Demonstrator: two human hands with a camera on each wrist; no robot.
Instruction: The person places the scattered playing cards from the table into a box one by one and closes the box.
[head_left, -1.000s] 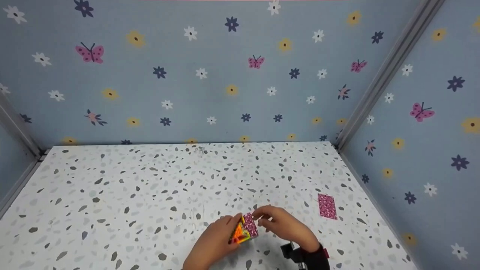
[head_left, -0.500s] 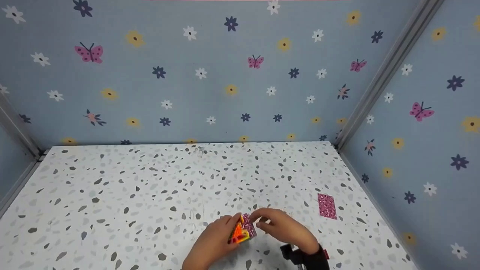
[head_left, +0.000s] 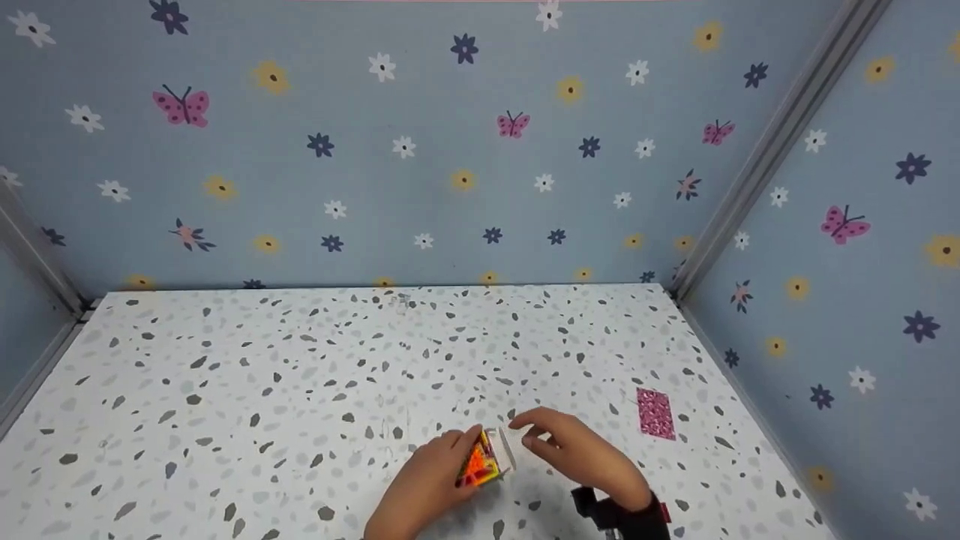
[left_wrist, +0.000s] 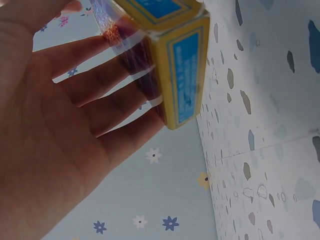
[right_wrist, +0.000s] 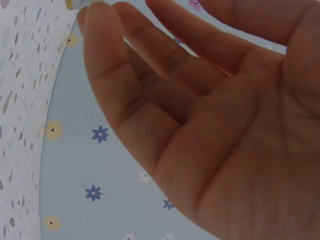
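Observation:
My left hand (head_left: pixel 433 478) grips a small box (head_left: pixel 481 463) just above the speckled table (head_left: pixel 285 375), near its front edge. The box shows orange and yellow faces and a whitish end. In the left wrist view the box (left_wrist: pixel 176 62) is yellow with blue labels, and the fingers (left_wrist: pixel 107 97) of my left hand (left_wrist: pixel 60 140) lie curled along its far side. My right hand (head_left: pixel 571 450) hovers just right of the box, fingertips close to its top corner. In the right wrist view my right hand (right_wrist: pixel 200 125) shows a bare palm with relaxed fingers.
A pink patterned card (head_left: pixel 655 412) lies flat on the table to the right of my hands. Blue flowered walls (head_left: pixel 450 150) close the table at the back and on both sides. A dark wrist strap (head_left: pixel 622 516) sits on my right wrist.
The pink patterned piece my right fingers held at the box's top no longer shows; a whitish end shows there. My right fingers have let go and drawn slightly right.

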